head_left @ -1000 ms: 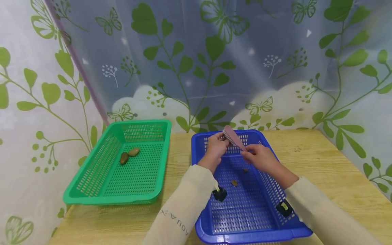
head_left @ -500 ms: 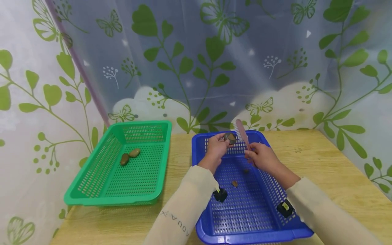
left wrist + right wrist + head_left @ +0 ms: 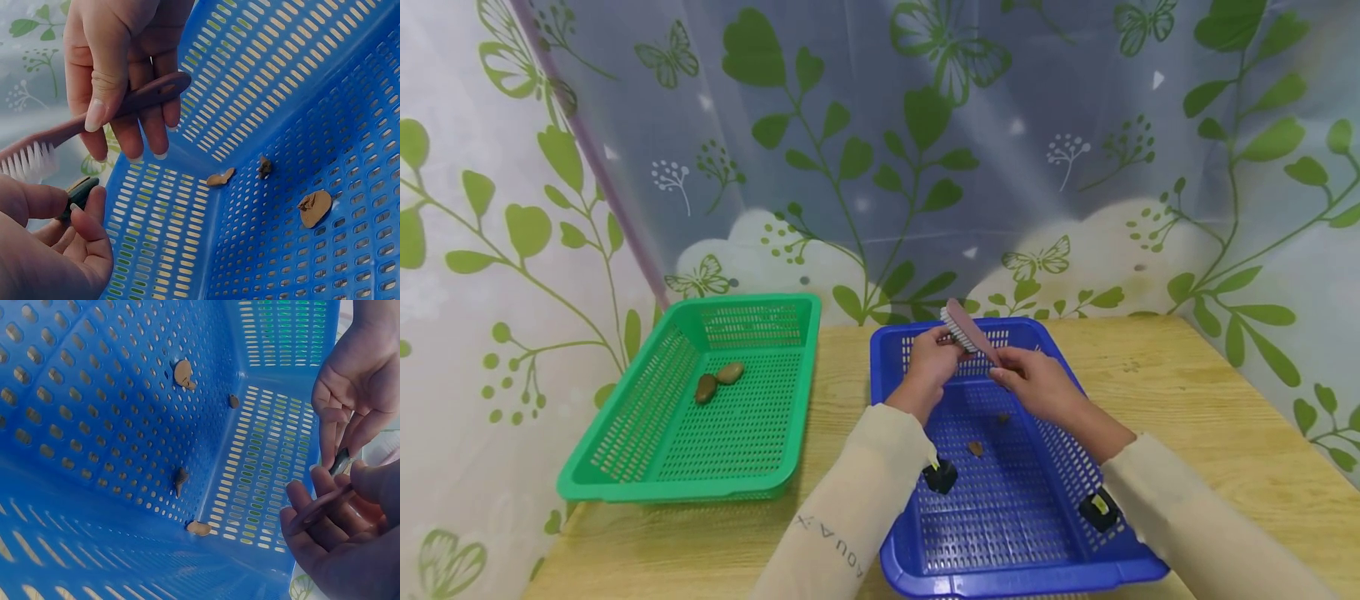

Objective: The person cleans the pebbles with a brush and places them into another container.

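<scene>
My left hand (image 3: 931,365) pinches a dark grey-green stone (image 3: 82,194) above the far end of the blue basket (image 3: 955,582). In the head view the brush covers the stone; in the right wrist view the stone's dark edge shows between the fingertips. A pink brush (image 3: 974,330) with white bristles slants over the left fingers, bristles facing them. My right hand (image 3: 1037,382) holds its handle (image 3: 156,92) between thumb and fingers, with the handle's holed end sticking out past them in the left wrist view.
Brown clay-like flakes (image 3: 315,209) and crumbs lie on the blue basket's perforated floor. Left of it stands a green basket (image 3: 685,492) with two brown stones, one darker (image 3: 705,388) and one lighter (image 3: 730,373). Both baskets are on a wooden table (image 3: 1157,375), before a leaf-patterned curtain (image 3: 880,167).
The brush lifted off to the right half a second ago, baring the stone with its brown patch. Now it is tilted back left over the stone. The left hand has hardly moved.
</scene>
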